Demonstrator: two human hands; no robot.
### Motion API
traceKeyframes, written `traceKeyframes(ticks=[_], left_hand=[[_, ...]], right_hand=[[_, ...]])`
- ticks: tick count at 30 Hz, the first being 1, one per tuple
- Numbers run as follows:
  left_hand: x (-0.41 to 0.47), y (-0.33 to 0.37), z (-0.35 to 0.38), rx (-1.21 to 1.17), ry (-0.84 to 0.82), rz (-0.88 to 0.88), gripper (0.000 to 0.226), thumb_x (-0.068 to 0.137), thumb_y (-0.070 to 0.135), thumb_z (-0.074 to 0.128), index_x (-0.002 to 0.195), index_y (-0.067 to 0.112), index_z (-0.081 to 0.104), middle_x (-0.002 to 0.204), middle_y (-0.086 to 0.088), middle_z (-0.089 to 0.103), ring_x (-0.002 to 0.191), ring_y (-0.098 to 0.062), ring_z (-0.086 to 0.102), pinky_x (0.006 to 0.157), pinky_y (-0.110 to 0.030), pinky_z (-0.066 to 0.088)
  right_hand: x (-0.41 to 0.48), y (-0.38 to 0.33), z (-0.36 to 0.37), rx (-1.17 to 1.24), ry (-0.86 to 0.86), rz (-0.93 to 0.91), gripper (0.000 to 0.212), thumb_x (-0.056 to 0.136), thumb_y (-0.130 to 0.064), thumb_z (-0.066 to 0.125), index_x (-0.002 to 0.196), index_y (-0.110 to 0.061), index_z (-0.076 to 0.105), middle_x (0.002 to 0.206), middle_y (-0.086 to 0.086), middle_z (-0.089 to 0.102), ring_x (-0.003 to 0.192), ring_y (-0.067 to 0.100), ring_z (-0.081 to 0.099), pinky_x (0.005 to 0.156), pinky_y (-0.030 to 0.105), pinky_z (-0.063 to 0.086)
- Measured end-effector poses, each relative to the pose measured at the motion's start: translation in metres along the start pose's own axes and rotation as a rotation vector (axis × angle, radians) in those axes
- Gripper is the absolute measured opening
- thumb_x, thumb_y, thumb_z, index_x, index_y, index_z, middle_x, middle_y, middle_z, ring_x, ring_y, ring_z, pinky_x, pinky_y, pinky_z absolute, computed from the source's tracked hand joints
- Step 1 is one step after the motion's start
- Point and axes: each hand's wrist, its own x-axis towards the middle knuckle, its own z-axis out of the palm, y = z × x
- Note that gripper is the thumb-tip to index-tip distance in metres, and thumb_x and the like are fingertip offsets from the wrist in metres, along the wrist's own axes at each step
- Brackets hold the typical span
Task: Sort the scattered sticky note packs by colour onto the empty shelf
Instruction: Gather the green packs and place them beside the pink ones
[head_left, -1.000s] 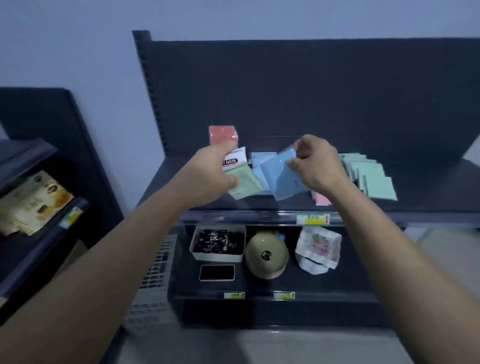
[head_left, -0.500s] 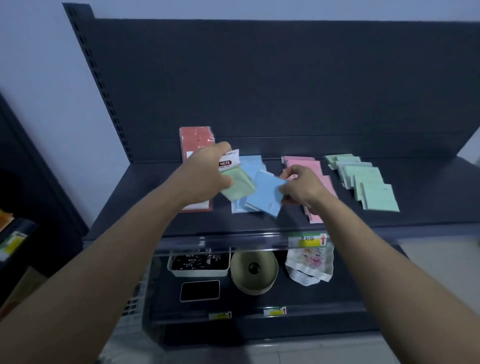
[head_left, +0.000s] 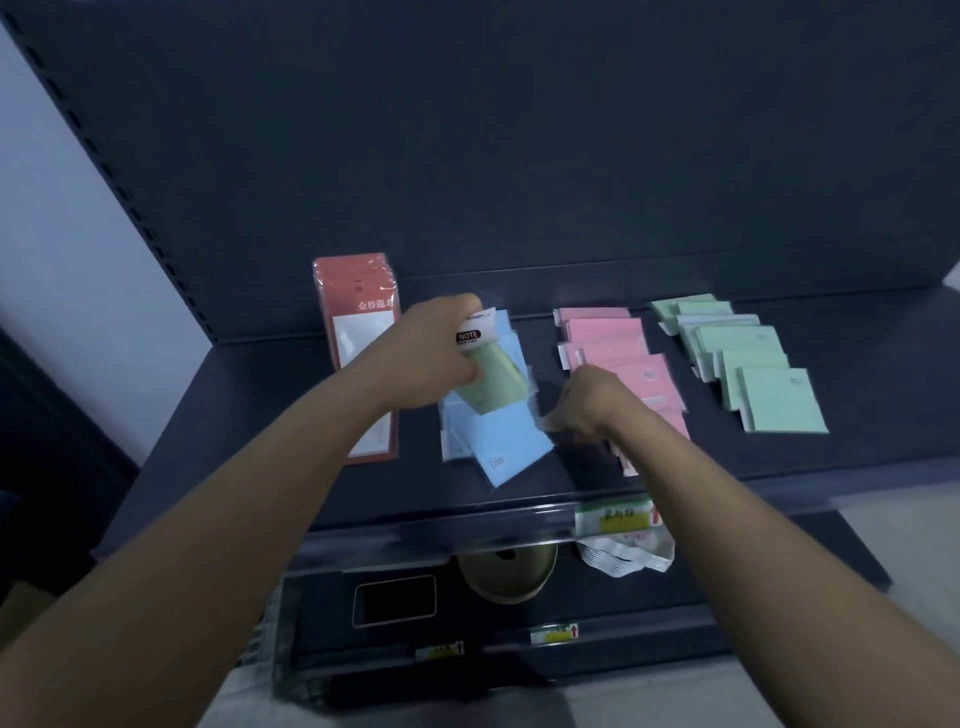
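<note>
While L hand (head_left: 436, 353) hovers over blue stack (head_left: 511, 338): fingers curled round a green pack (head_left: 493, 382) w/ white "NOTE" header.
R hand (head_left: 587, 405): fingers curled, tips at right edge of top blue pack (head_left: 514, 447); pinch vs. touch, cannot tell (blur).
Top blue pack: skewed, lying on near end of blue stack.
Shelf (head_left: 857, 374), left to right: red packs (head_left: 358, 312), blue stack, pink row (head_left: 608, 338), mint-green row (head_left: 753, 374).

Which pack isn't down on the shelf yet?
The pale green pack with the white NOTE header, held in the left hand over the blue row; the rest lie on the shelf in colour rows.
</note>
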Motion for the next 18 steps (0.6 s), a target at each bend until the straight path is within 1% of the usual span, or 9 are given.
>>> traceKeyframes(ticks=[4,6,8,11,12,14,15,17,18], left_hand=[[0.023,0.020,0.019,0.027,-0.064,0.045,0.021,0.074,0.002,0.065,0.078,0.008,0.045,0.071,0.002,0.045,0.060,-0.015,0.041,0.054,-0.029,0.034],[0.036,0.039,0.036,0.005,-0.100,0.088,0.026,0.074,0.004,0.067,0.073,0.011,0.042,0.068,0.003,0.043,0.059,-0.014,0.038,0.052,-0.025,0.031],[0.050,0.065,0.058,-0.037,-0.122,0.144,0.026,0.075,0.005,0.068,0.073,0.013,0.044,0.069,0.004,0.043,0.061,-0.013,0.039,0.051,-0.019,0.029],[0.075,0.103,0.103,-0.175,-0.187,0.181,0.022,0.075,0.005,0.070,0.087,0.005,0.051,0.080,-0.004,0.051,0.070,-0.016,0.045,0.063,-0.025,0.037],[0.083,0.114,0.120,-0.240,-0.214,0.172,0.023,0.076,0.004,0.070,0.091,0.007,0.052,0.084,-0.007,0.055,0.071,-0.018,0.050,0.067,-0.027,0.042],[0.097,0.134,0.152,-0.354,-0.265,0.125,0.033,0.078,0.000,0.068,0.107,0.008,0.054,0.095,-0.011,0.061,0.077,-0.025,0.060,0.071,-0.034,0.052],[0.103,0.144,0.166,-0.390,-0.285,0.110,0.038,0.079,-0.001,0.066,0.113,0.008,0.052,0.093,-0.012,0.060,0.073,-0.027,0.060,0.066,-0.033,0.054],[0.114,0.160,0.194,-0.408,-0.297,0.101,0.041,0.082,-0.006,0.061,0.116,0.015,0.053,0.079,-0.005,0.050,0.059,-0.019,0.048,0.051,-0.021,0.044],[0.119,0.164,0.205,-0.423,-0.293,0.090,0.042,0.082,-0.007,0.059,0.116,0.018,0.054,0.076,-0.002,0.047,0.058,-0.016,0.044,0.050,-0.019,0.040]], right_hand=[[-0.002,0.021,-0.047,0.006,0.181,-0.022,0.022,0.082,-0.020,0.066,0.089,0.001,0.065,0.081,0.015,0.065,0.077,0.028,0.064,0.076,0.034,0.054],[-0.008,0.037,-0.080,0.009,0.277,-0.042,0.026,0.084,-0.022,0.066,0.091,0.003,0.068,0.084,0.017,0.067,0.082,0.030,0.065,0.074,0.031,0.053],[-0.016,0.056,-0.114,0.027,0.357,-0.061,0.023,0.084,-0.021,0.066,0.088,0.001,0.069,0.086,0.018,0.067,0.085,0.030,0.064,0.069,0.027,0.047],[-0.028,0.092,-0.155,0.086,0.415,-0.089,0.012,0.086,-0.022,0.063,0.086,-0.011,0.066,0.086,0.012,0.065,0.074,0.025,0.060,0.059,0.024,0.045],[-0.031,0.105,-0.165,0.093,0.428,-0.087,0.011,0.086,-0.022,0.063,0.086,-0.012,0.065,0.084,0.010,0.063,0.071,0.022,0.058,0.057,0.024,0.042],[-0.034,0.131,-0.183,0.069,0.449,-0.072,0.012,0.086,-0.024,0.064,0.085,-0.013,0.065,0.084,0.007,0.062,0.076,0.021,0.057,0.064,0.024,0.039],[-0.035,0.142,-0.190,0.050,0.451,-0.066,0.012,0.086,-0.025,0.064,0.085,-0.013,0.065,0.083,0.006,0.061,0.078,0.020,0.056,0.066,0.023,0.037],[-0.035,0.165,-0.203,0.027,0.436,-0.056,0.012,0.086,-0.026,0.064,0.083,-0.015,0.064,0.083,0.006,0.061,0.078,0.019,0.056,0.067,0.023,0.037],[-0.034,0.173,-0.207,0.016,0.423,-0.054,0.012,0.087,-0.026,0.064,0.083,-0.015,0.063,0.084,0.006,0.062,0.079,0.020,0.056,0.067,0.023,0.037]])
